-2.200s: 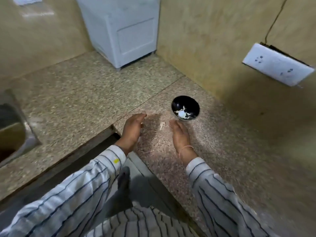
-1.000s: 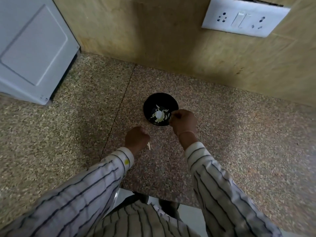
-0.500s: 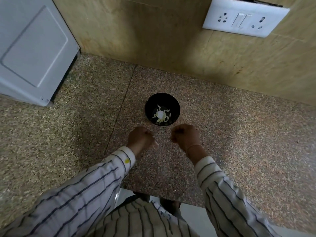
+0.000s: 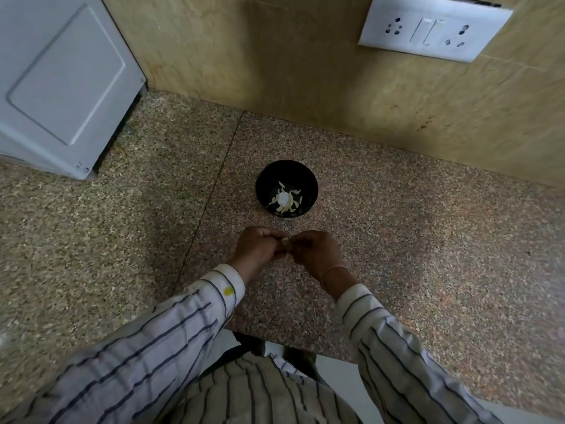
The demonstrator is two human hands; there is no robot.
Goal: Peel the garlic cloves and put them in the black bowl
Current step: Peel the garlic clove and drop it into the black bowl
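We are recording one head view, looking down on a speckled granite counter (image 4: 412, 240). The person's left hand (image 4: 260, 249) and right hand (image 4: 313, 250) are meeting just in front of the black bowl (image 4: 304, 179), near it but not touching it. Both hands are curling their fingers tight. Between the fingertips of the two hands we are seeing a small pale garlic clove (image 4: 286, 239), and both hands are pinching it. Most of it is hidden by the fingers, so we cannot tell how much skin is on it.

The bowl is standing upright on the counter, beyond the hands and short of the wall (image 4: 275, 56). Inside it, pale garlic pieces (image 4: 284, 199) are lying in a cluster at the bottom; we cannot tell cloves from skins at this size.

Both arms are wearing striped sleeves (image 4: 171, 332). A thin band (image 4: 334, 270) is circling the right wrist. A white appliance (image 4: 61, 81) is sitting at the far left of the counter, well apart from the bowl. A white switch plate (image 4: 434, 29) is hanging on the wall at upper right.
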